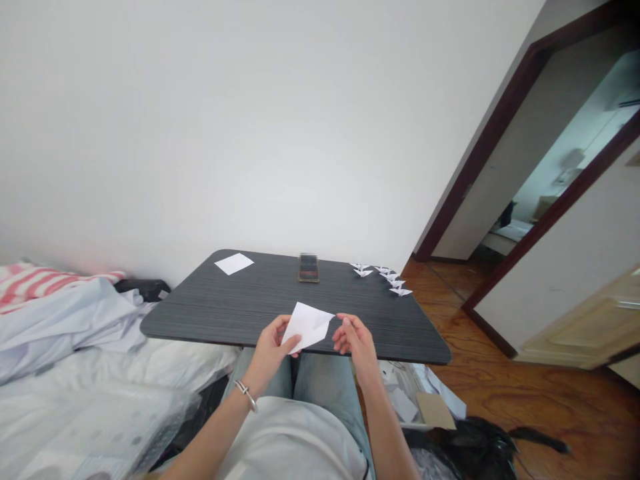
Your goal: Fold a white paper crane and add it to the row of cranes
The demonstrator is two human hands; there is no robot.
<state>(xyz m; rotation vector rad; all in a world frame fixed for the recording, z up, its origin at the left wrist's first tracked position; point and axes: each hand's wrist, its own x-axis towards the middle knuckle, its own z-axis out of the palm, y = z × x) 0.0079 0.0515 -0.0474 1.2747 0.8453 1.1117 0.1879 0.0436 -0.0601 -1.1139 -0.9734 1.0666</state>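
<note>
My left hand (278, 339) grips a square sheet of white paper (306, 328) by its lower left side, thumb on top, above the table's front edge. The paper has a crease or fold towards its right, and one pointed corner sticks out that way. My right hand (354, 337) is beside that corner, fingers loosely bent and apart; the forefinger's tip is at the corner, and whether it touches is hard to tell. Several folded white paper cranes (391, 279) stand at the right end of the dark table (240, 308). Another white sheet (234, 263) lies flat at the back left.
A phone (309, 267) lies at the table's back middle, close to the white wall (280, 127). Bedding and clothes (75, 320) are heaped at the left. Below the table's right end are a box of papers (420, 400) and a black bag (475, 443). Further right is a doorway.
</note>
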